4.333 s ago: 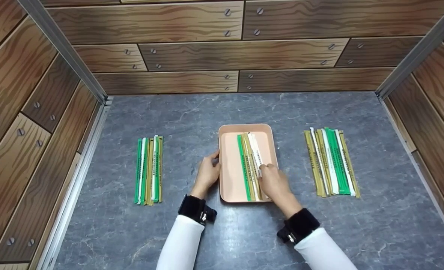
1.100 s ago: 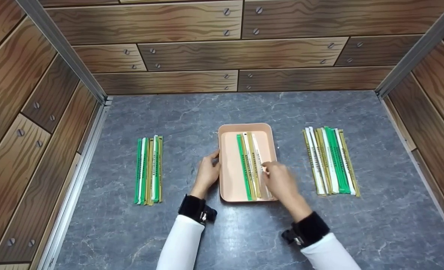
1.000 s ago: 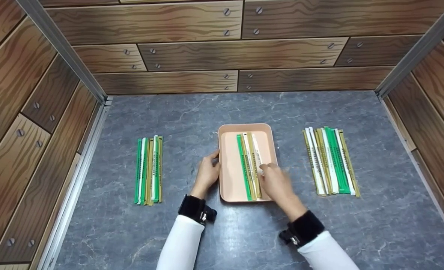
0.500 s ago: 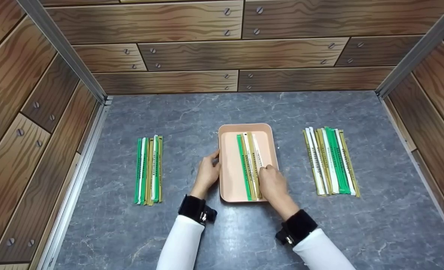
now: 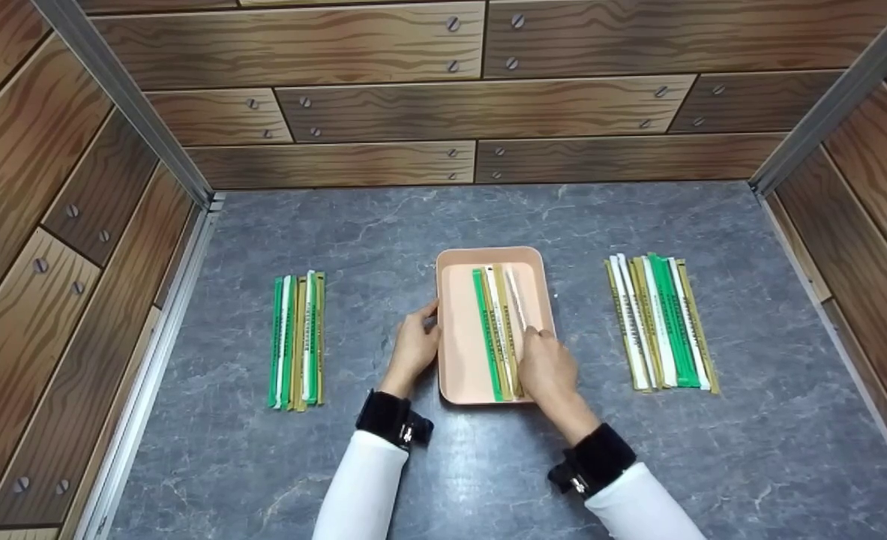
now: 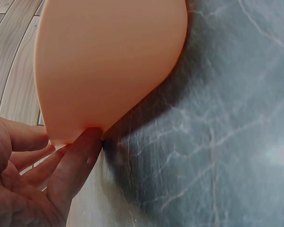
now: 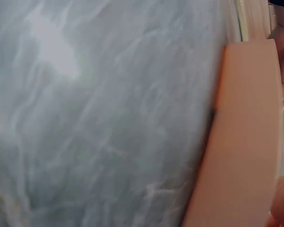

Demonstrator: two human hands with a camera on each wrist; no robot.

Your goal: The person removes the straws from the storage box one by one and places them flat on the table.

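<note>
A peach tray [image 5: 458, 345] stands mid-table in the head view, with a row of slim wrapped straws lying lengthwise in it: a green straw [image 5: 486, 330], then gold and white ones. At the row's right end, my right hand [image 5: 548, 367] pinches a white wrapped straw [image 5: 516, 296] over the tray, its lower part hidden by the hand. My left hand [image 5: 415, 346] rests its fingers against the tray's left outer wall. The left wrist view shows fingertips [image 6: 92, 137] touching that wall [image 6: 109, 61]. In the right wrist view the tray's wall [image 7: 246, 137] hides most of the fingers.
A bundle of green, white and gold wrapped straws [image 5: 298, 341] lies left of the tray. Another bundle [image 5: 662, 322] lies to its right, beyond my right hand. Wood-patterned panels [image 5: 383, 109] enclose the grey marbled table [image 5: 368, 225] at back and sides.
Since 4.3 s ago, a white straw shows between the gold ones in the tray. My right hand has shifted slightly, and its white straw now looks turned narrower. The left hand stays put.
</note>
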